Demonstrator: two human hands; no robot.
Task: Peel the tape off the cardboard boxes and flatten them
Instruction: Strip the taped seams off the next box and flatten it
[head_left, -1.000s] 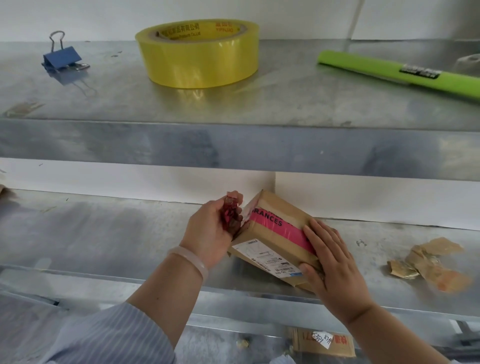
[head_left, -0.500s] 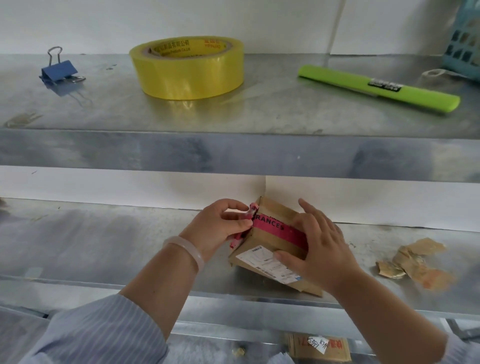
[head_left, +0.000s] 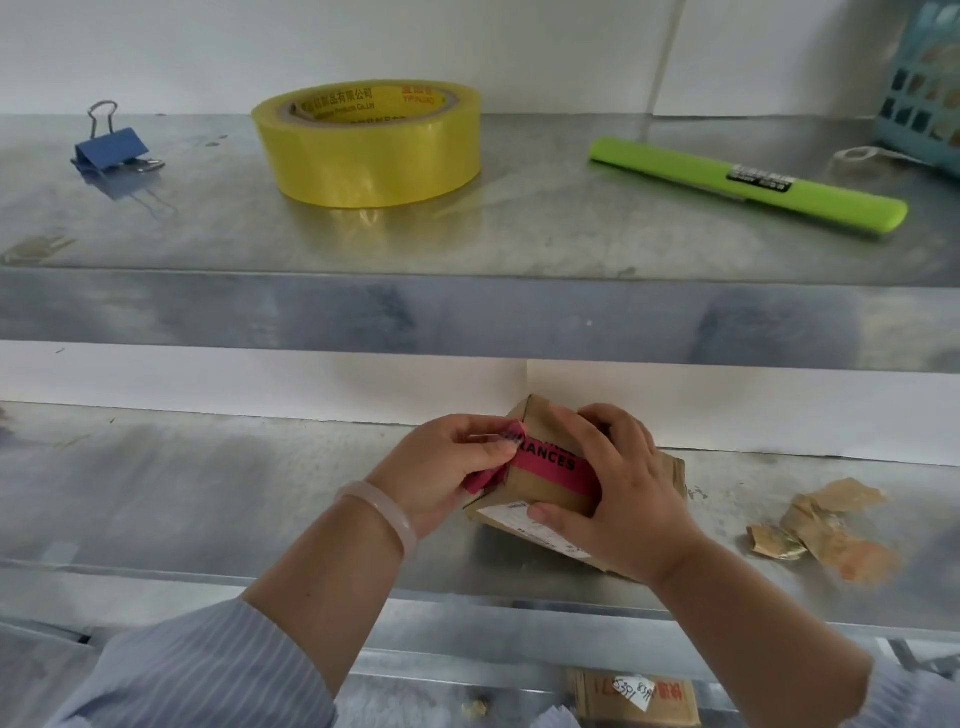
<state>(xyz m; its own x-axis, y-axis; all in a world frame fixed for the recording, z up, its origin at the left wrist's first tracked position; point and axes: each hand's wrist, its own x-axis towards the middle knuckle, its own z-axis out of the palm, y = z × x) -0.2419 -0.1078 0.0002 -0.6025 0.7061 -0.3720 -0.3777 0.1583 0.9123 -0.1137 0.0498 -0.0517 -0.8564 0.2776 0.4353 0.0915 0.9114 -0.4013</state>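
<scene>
1. Peeling in hand: pink tape (head_left: 556, 466) is pinched at the corner by the left hand (head_left: 441, 467); the cardboard box (head_left: 537, 493) is gripped, tilted, on the lower shelf (head_left: 208, 493) by the right hand (head_left: 623, 499).
2. A steady pull along the band is judged needed next.
3. Crumpled tape scraps (head_left: 826, 530) are seen well right; nothing is obstructed.

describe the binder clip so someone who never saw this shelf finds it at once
Look at the upper metal shelf. Left of the yellow tape roll, near the shelf's left end, sits the binder clip. It is small and blue with silver wire handles, unlike the long green tool to the right.
</scene>
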